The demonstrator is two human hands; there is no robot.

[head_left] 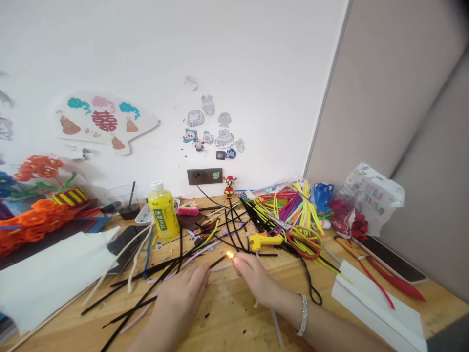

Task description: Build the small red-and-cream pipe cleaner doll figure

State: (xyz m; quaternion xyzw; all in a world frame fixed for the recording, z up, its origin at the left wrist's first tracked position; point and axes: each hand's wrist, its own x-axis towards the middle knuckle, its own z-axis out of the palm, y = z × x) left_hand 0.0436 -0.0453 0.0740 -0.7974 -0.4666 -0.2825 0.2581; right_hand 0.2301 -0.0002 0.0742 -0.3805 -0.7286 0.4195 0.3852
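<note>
My left hand (185,291) is closed low over the table, left of centre, with a thin black stem (219,262) sticking out of its fingertips toward the right. A small bright flame (230,254) glows at the stem's tip. Right beside the flame, my right hand (252,274) is closed with its thumb and fingers together; whatever it holds is hidden inside. A silvery bracelet (303,315) circles the right wrist. Black pipe cleaners (161,278) lie crossed beside and beyond my left hand. Just behind my right hand rests a yellow glue gun (266,241).
A yellow-labelled bottle (163,213) stands behind my left hand, near a plastic cup (126,208). Colourful pipe cleaners (296,210) are heaped at the back right. White paper (54,278) lies left, a folded sheet (379,305) right, near a red-handled tool (399,281).
</note>
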